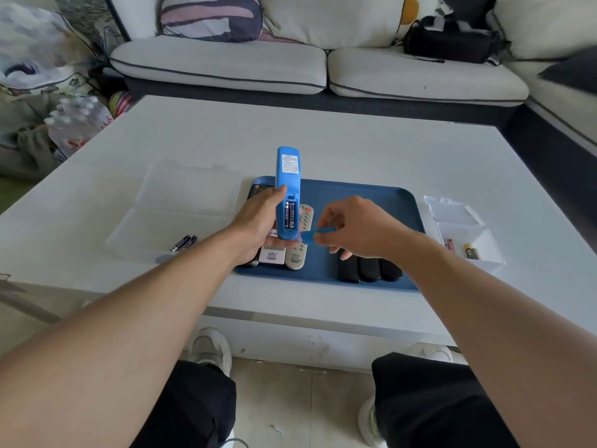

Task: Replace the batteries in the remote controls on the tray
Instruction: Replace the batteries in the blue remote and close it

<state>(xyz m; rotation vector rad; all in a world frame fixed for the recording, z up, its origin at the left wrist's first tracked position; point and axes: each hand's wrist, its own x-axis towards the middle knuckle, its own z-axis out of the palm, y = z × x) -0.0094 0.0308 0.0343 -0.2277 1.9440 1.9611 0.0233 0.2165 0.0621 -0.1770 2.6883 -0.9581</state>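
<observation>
Left hand [258, 221]: I am gripping the blue remote [287, 189] upright at frame centre, back facing me, two batteries [289, 215] showing in its open compartment.
Right hand [352, 227]: I am pinching the blue battery cover [318, 236] just beside the remote's lower end.
Tray [371, 202]: it is sitting on the bench [355, 147], carrying other remotes [298, 250].

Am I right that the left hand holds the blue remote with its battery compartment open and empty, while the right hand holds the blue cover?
Not quite: the compartment is not empty. The head view shows two batteries seated in the open compartment of the blue remote. The rest stands: the left hand holds the remote and the right hand pinches the blue cover.
</observation>
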